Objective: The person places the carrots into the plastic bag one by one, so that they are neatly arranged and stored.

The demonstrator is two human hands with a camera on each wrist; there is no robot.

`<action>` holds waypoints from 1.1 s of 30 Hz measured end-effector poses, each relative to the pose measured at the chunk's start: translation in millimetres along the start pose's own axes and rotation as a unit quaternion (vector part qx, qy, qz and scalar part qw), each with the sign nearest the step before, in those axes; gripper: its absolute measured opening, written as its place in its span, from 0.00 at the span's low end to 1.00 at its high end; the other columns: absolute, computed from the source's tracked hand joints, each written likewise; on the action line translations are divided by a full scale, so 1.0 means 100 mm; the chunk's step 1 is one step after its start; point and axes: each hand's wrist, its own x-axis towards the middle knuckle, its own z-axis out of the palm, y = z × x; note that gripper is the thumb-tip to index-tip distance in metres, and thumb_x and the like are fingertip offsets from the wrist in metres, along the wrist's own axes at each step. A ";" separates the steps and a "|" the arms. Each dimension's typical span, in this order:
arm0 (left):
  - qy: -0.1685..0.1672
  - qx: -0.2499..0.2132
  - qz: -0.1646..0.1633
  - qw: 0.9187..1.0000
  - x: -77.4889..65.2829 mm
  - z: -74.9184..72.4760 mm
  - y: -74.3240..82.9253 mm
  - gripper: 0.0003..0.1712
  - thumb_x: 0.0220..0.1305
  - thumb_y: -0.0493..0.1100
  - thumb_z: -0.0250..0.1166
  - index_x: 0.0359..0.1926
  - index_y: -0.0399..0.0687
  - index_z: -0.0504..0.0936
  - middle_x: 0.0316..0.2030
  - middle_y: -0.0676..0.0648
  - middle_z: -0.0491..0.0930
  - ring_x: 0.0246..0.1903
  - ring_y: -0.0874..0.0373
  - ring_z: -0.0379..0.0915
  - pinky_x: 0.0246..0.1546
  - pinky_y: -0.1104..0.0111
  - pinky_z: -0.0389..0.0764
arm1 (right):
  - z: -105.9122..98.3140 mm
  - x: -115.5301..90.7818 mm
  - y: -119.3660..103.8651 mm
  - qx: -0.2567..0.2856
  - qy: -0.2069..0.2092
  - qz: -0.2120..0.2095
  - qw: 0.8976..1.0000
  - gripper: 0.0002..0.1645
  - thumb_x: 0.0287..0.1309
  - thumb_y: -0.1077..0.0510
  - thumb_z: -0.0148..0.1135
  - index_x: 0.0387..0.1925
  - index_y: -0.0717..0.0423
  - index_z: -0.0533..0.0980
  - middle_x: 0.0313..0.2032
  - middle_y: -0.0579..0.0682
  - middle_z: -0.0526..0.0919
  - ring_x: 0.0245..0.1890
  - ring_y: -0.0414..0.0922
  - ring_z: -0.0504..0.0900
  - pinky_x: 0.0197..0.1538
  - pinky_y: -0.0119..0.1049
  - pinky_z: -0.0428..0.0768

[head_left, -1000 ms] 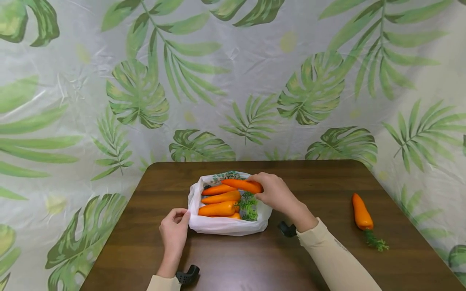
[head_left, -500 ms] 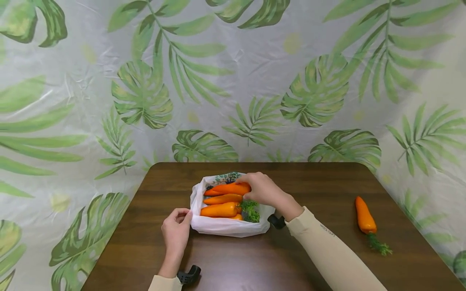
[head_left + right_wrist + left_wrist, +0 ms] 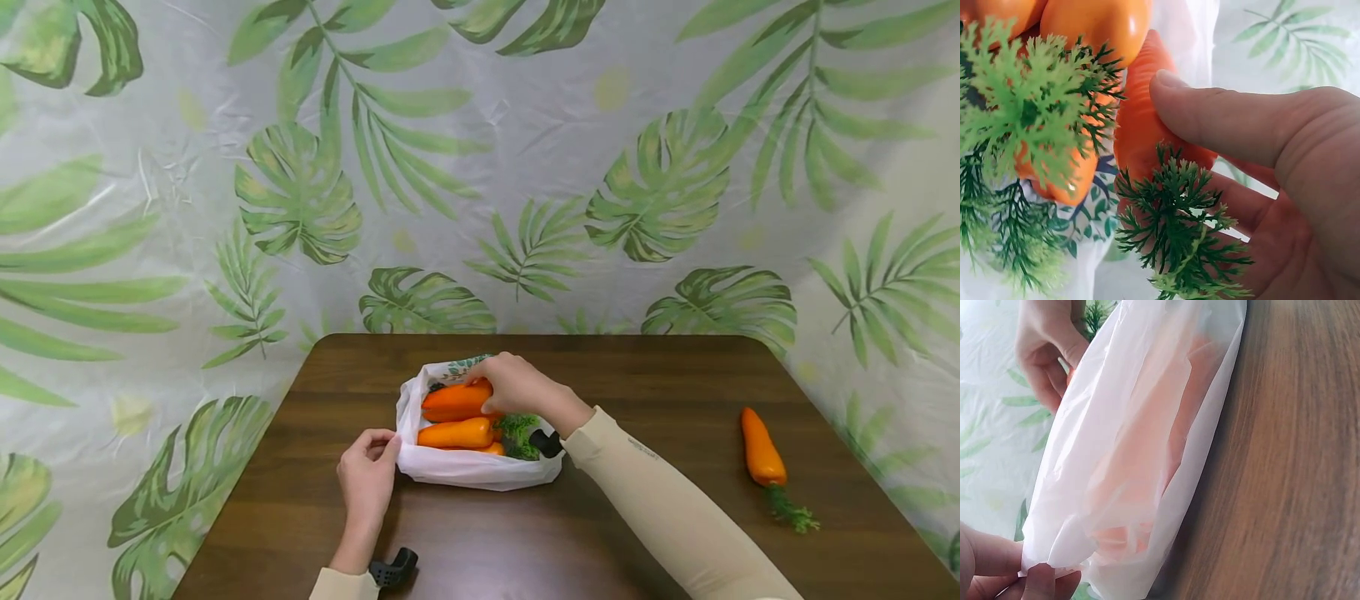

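A white plastic bag [image 3: 480,473] with a leaf print lies open on the table, holding several orange carrots [image 3: 455,433] with green tops. My left hand [image 3: 367,471] pinches the bag's rim at its left end; in the left wrist view the thumb and fingers [image 3: 1040,579] grip the film. Over the bag's far side, my right hand [image 3: 517,386] holds a carrot [image 3: 1147,112] between thumb and fingers, low among the others. That carrot's leafy top [image 3: 1179,219] hangs below the palm in the right wrist view. Its tip is hidden in the head view.
One more carrot [image 3: 762,450] with a green top lies on the brown wooden table [image 3: 600,533] at the right. A leaf-patterned sheet [image 3: 540,167] hangs behind the table. Dark camera mounts [image 3: 395,568] sit at the wrists.
My right hand has moved left and down with the carrot, from above the bag's right part into the bag beside the other carrots. The left hand keeps its pinch on the rim.
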 end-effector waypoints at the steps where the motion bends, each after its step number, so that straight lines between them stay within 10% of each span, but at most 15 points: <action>1: 0.000 0.001 0.000 1.000 0.00 0.00 0.00 0.07 0.61 0.39 0.72 0.37 0.37 0.87 0.32 0.44 0.86 0.32 0.54 0.84 0.30 0.77 0.78 | 0.01 0.02 0.01 0.001 -0.003 0.001 1.000 0.29 0.53 0.61 0.76 0.59 0.48 0.82 0.53 0.47 0.84 0.48 0.46 0.80 0.48 0.40 0.78; 33: -0.003 0.006 0.000 1.000 -0.02 0.00 -0.01 0.05 0.62 0.37 0.72 0.37 0.39 0.87 0.33 0.44 0.86 0.33 0.52 0.83 0.31 0.76 0.78 | 0.11 0.13 0.05 0.039 -0.016 0.021 0.999 0.23 0.63 0.52 0.69 0.59 0.46 0.81 0.54 0.51 0.83 0.54 0.50 0.80 0.52 0.45 0.79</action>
